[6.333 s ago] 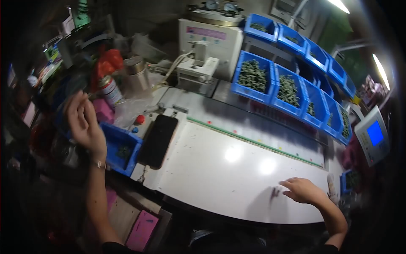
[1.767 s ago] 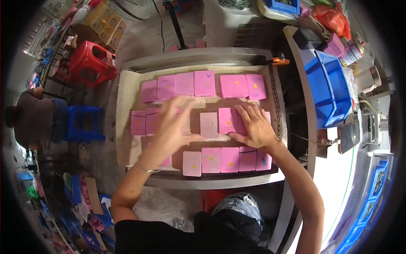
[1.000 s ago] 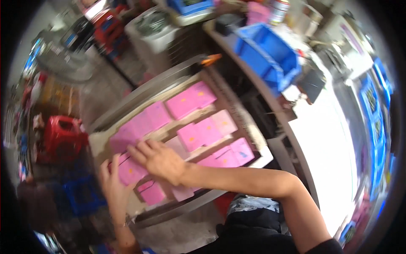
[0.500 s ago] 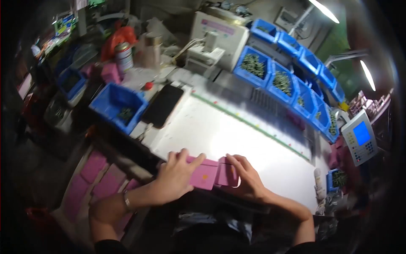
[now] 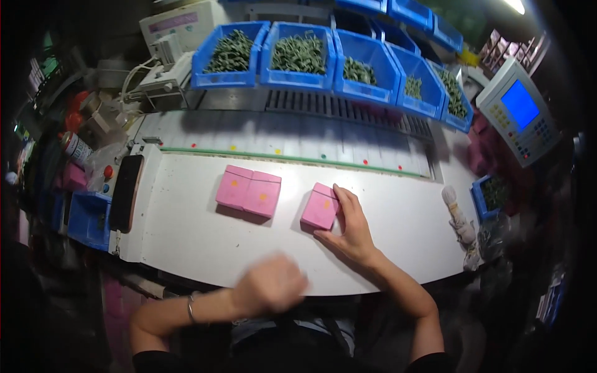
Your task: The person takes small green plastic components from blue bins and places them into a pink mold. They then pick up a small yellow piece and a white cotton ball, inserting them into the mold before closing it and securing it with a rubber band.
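Note:
My right hand [image 5: 353, 229] rests on the white table and holds a small pink block [image 5: 320, 207], its fingers along the right side and thumb at the near corner. The block has a dark line near its far end and a yellowish mark on top. To its left, two similar pink blocks [image 5: 249, 191] lie side by side, touching. My left hand [image 5: 270, 283] is over the table's near edge, apart from the blocks. Motion smears its fingers; no held thing shows.
Blue bins [image 5: 298, 56] of small greenish-grey parts line the back above a slatted metal strip. A phone [image 5: 127, 193] lies at the left edge. A control panel [image 5: 519, 112] with a blue screen stands right, near a whitish bundle [image 5: 459, 214].
The view has swung right. My left hand has let go of pink material and drawn back toward me. Two blocks now lie on the table; my right hand has set its block down, still holding it.

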`<move>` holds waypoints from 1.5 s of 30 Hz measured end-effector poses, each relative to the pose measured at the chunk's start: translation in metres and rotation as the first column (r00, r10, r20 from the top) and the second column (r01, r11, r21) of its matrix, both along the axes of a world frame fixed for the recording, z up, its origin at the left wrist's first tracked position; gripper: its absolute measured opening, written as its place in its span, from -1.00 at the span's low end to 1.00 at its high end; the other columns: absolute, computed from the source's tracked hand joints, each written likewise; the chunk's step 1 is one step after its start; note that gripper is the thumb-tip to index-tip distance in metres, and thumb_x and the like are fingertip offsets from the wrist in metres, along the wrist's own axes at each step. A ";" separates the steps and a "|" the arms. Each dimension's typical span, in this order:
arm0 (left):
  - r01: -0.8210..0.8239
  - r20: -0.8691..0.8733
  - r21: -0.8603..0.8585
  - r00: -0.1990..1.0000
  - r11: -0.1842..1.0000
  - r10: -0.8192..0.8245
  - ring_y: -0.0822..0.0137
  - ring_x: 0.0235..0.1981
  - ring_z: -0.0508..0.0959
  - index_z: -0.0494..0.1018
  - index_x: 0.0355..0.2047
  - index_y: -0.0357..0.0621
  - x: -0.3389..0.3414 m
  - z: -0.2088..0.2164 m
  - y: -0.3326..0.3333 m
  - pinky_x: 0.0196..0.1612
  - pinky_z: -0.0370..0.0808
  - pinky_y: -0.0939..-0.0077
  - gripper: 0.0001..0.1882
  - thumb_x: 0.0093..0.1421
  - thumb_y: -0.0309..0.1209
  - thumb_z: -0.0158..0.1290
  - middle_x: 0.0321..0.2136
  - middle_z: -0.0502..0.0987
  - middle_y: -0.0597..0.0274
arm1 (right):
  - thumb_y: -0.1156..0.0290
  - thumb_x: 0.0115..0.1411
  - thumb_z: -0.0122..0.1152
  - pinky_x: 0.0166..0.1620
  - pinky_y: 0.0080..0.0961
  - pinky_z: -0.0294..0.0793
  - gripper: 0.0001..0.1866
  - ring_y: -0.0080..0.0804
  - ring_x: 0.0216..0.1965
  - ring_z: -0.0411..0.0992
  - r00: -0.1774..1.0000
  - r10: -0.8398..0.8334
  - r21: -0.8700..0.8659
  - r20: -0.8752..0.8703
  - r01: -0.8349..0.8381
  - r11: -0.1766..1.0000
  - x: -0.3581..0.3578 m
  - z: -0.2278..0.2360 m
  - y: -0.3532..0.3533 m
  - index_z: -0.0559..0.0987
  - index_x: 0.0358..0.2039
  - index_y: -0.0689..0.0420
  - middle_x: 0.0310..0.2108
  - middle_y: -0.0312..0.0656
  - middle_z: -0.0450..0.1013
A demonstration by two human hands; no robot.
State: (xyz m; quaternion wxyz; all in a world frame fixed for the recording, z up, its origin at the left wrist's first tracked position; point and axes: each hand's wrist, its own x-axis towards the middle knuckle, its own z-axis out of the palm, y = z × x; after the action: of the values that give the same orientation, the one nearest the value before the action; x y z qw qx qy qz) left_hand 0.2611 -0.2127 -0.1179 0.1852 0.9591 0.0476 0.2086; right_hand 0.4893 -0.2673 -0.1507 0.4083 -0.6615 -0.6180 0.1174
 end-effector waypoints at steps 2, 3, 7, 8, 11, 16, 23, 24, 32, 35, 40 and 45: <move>0.125 -0.068 -0.156 0.988 0.980 -0.137 0.23 -0.37 0.49 0.47 -0.40 -0.23 -0.016 -0.020 -0.041 -0.33 0.45 0.41 -0.78 -0.04 -0.41 0.21 -0.44 0.47 0.15 | 0.43 -0.18 0.45 0.01 -0.38 0.39 -0.07 -0.07 -0.01 0.28 0.995 0.016 -0.030 -0.102 -0.019 0.999 0.004 0.001 -0.002 0.12 0.18 0.27 0.04 0.06 0.17; 0.130 -0.045 -0.227 0.989 0.965 -0.144 0.25 -0.36 0.49 0.48 -0.38 -0.23 -0.014 -0.030 -0.052 -0.33 0.44 0.43 -0.79 -0.03 -0.42 0.20 -0.42 0.47 0.16 | 0.45 -0.19 0.45 0.01 -0.39 0.39 -0.06 -0.08 -0.01 0.29 0.983 0.030 -0.052 -0.182 -0.040 0.998 0.006 -0.002 -0.003 0.13 0.18 0.28 0.04 0.07 0.18; 0.048 -0.011 -0.220 0.999 0.974 -0.051 0.22 -0.36 0.49 0.48 -0.29 -0.26 -0.019 -0.049 -0.067 -0.30 0.42 0.44 -0.73 -0.02 -0.43 0.18 -0.40 0.48 0.17 | 0.46 -0.19 0.44 0.00 -0.37 0.34 -0.09 -0.11 -0.03 0.26 0.991 -0.028 -0.044 -0.130 0.022 0.999 0.003 0.004 -0.006 0.15 0.17 0.25 0.00 0.04 0.23; -0.009 -0.077 -0.244 0.997 0.970 -0.010 0.25 -0.37 0.47 0.47 -0.24 -0.28 -0.020 -0.054 -0.071 -0.30 0.39 0.46 -0.71 0.00 -0.45 0.16 -0.37 0.48 0.15 | 0.46 -0.19 0.44 0.00 -0.37 0.34 -0.09 -0.11 -0.03 0.26 0.990 -0.029 -0.052 -0.139 0.022 0.998 0.002 0.005 -0.008 0.15 0.17 0.25 0.00 0.04 0.23; -0.071 -0.160 -0.270 0.987 0.960 0.028 0.29 -0.35 0.45 0.45 -0.17 -0.31 -0.025 -0.062 -0.078 -0.29 0.35 0.50 -0.67 0.01 -0.47 0.12 -0.33 0.48 0.14 | 0.40 -0.20 0.46 0.03 -0.32 0.31 -0.07 -0.10 -0.02 0.24 0.998 -0.050 0.018 0.047 0.049 0.999 0.000 0.004 -0.013 0.16 0.18 0.25 0.00 0.04 0.24; -0.030 -0.115 -0.295 0.993 0.955 -0.004 0.28 -0.37 0.50 0.48 -0.24 -0.30 -0.026 -0.060 -0.081 -0.33 0.41 0.51 -0.67 -0.06 -0.50 0.19 -0.35 0.51 0.14 | 0.29 -0.25 0.51 0.07 -0.25 0.25 0.01 -0.04 0.01 0.24 0.976 0.018 0.043 -0.219 -0.009 0.999 0.013 -0.006 -0.014 0.13 0.18 0.28 0.02 0.06 0.22; -0.074 0.253 -0.258 0.957 0.963 0.142 0.19 -0.37 0.52 0.50 -0.27 -0.26 0.010 -0.021 -0.045 -0.34 0.49 0.44 -0.65 -0.17 -0.62 0.18 -0.34 0.50 0.10 | 0.36 -0.22 0.45 0.07 -0.23 0.26 -0.06 0.01 0.03 0.24 0.995 -0.014 -0.041 0.100 0.018 0.999 0.001 0.004 -0.014 0.15 0.16 0.30 0.01 0.14 0.23; -0.213 0.168 -0.315 0.947 0.925 0.276 0.13 -0.26 0.50 0.46 -0.19 -0.31 0.020 -0.004 -0.034 -0.26 0.47 0.42 -0.59 -0.13 -0.57 0.17 -0.22 0.45 -0.01 | 0.40 -0.23 0.42 0.08 -0.23 0.26 -0.08 0.03 0.03 0.23 0.996 -0.026 0.002 0.086 0.026 1.000 -0.001 0.004 -0.014 0.15 0.15 0.31 0.00 0.14 0.23; -0.145 -0.137 -0.982 0.988 0.122 0.068 0.20 -0.05 0.42 -0.04 0.20 -0.39 0.062 0.017 0.003 -0.05 0.40 0.43 -0.09 0.02 -0.18 0.23 -0.08 0.32 -0.14 | 0.43 -0.21 0.37 0.00 -0.26 0.36 -0.22 -0.01 -0.02 0.29 0.977 0.194 0.217 0.093 -0.210 0.953 -0.025 0.058 -0.040 0.29 0.07 0.34 0.00 0.08 0.26; -0.168 -0.147 -0.966 0.982 0.199 0.115 0.25 -0.09 0.44 -0.01 0.18 -0.36 0.058 0.014 -0.002 -0.09 0.42 0.44 -0.10 0.00 -0.21 0.25 -0.13 0.37 -0.08 | 0.44 -0.20 0.33 -0.15 -0.36 0.42 -0.34 -0.11 -0.15 0.36 0.984 0.151 0.246 0.098 -0.171 0.954 -0.013 0.065 -0.040 0.39 -0.02 0.36 -0.11 0.01 0.35; -0.240 -0.120 -0.880 0.947 0.410 0.298 0.12 -0.10 0.45 0.00 0.18 -0.39 0.057 0.011 -0.009 -0.08 0.42 0.35 -0.09 -0.03 -0.23 0.26 -0.12 0.38 -0.14 | 0.59 -0.34 0.12 -0.47 -0.53 0.41 -0.53 -0.32 -0.51 0.36 0.857 -0.016 0.345 0.515 -0.190 0.919 -0.017 0.064 -0.033 0.51 -0.28 0.43 -0.45 -0.05 0.40; -0.338 -0.184 -0.783 0.928 0.523 0.324 0.00 -0.10 0.45 -0.02 0.16 -0.43 0.053 0.022 -0.014 -0.11 0.44 0.28 -0.05 -0.07 -0.20 0.27 -0.08 0.33 -0.20 | 0.54 -0.41 0.05 -0.56 -0.59 0.37 -0.52 -0.37 -0.56 0.32 0.733 -0.083 0.315 0.675 -0.185 0.931 -0.020 0.069 -0.029 0.49 -0.35 0.50 -0.50 -0.04 0.37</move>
State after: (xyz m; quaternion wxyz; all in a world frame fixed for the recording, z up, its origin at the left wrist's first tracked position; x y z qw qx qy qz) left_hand 0.3144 -0.2271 -0.0961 0.5534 0.7461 0.3187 0.1884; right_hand 0.4698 -0.2960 -0.0812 0.2658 -0.5542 -0.7527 -0.2361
